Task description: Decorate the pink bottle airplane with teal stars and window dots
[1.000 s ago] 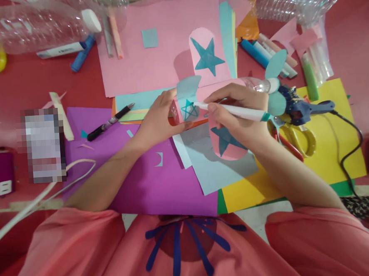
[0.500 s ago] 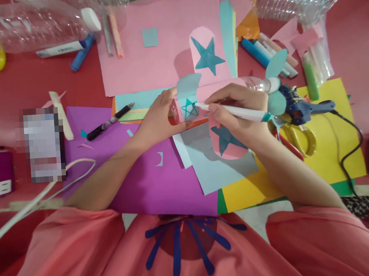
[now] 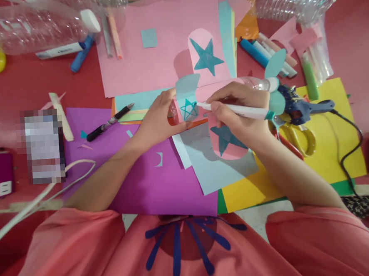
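A small plastic bottle (image 3: 258, 84) wrapped in pink paper lies on its side, cap to the right. My left hand (image 3: 160, 118) is closed around its base end, thumb below and fingers above. My right hand (image 3: 243, 101) grips a white marker (image 3: 248, 111) with a teal end, its tip at the right point of a teal star outline (image 3: 189, 109). That outline is on a light blue paper strip (image 3: 187, 88) around the bottle. Pink paper fins stick out above and below, each with a blue-green star (image 3: 207, 56). The lower star (image 3: 226, 139) is partly behind my right hand.
Coloured sheets, including purple (image 3: 175, 184) and yellow (image 3: 328, 146), cover much of the red table. A glue gun (image 3: 307, 107) with a black cord and yellow-handled scissors (image 3: 309, 140) lie at right. A black pen (image 3: 110, 122) lies left; clear bottles (image 3: 34, 28) are at the back.
Very little differs. My right hand and the marker sit slightly further right relative to the bottle, with the tip still by the star's right point. My left hand keeps its hold.
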### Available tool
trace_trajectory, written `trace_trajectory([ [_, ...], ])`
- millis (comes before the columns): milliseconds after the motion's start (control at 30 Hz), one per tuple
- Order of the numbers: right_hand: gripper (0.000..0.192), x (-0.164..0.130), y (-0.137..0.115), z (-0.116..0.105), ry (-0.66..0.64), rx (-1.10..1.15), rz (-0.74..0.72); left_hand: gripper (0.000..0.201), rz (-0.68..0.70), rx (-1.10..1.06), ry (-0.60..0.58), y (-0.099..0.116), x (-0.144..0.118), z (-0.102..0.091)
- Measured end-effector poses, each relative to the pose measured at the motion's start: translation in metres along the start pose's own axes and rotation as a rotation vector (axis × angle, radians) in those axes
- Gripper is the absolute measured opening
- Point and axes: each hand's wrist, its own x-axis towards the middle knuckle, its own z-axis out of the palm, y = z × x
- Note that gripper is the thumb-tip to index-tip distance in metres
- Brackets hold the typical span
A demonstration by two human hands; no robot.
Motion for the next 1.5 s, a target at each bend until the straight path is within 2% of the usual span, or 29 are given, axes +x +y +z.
trace_trajectory([
  [200, 0.019, -0.0006, 0.0015, 0.0005, -0.019, -0.017, -0.015, 0.066, 0.003, -0.019, -0.006, -0.0022, 0.0005, 0.0015],
  [767, 0.024, -0.0017, 0.0027, 0.0012, 0.016, -0.010, -0.012, 0.069, -0.023, -0.045, -0.013, -0.0009, 0.0019, 0.0005],
  [900, 0.014, -0.0030, 0.0027, 0.0039, -0.049, 0.002, -0.078, 0.065, 0.004, -0.050, -0.001, -0.0020, 0.0026, 0.0011],
  [1033, 0.006, -0.0031, 0.0035, 0.0063, -0.058, -0.044, -0.145, 0.061, -0.007, -0.044, 0.009, -0.0018, 0.0027, 0.0016],
  [1500, 0.012, -0.0044, 0.0075, 0.0065, -0.069, -0.075, -0.164, 0.066, 0.022, -0.044, 0.019, 0.0008, 0.0030, 0.0011],
])
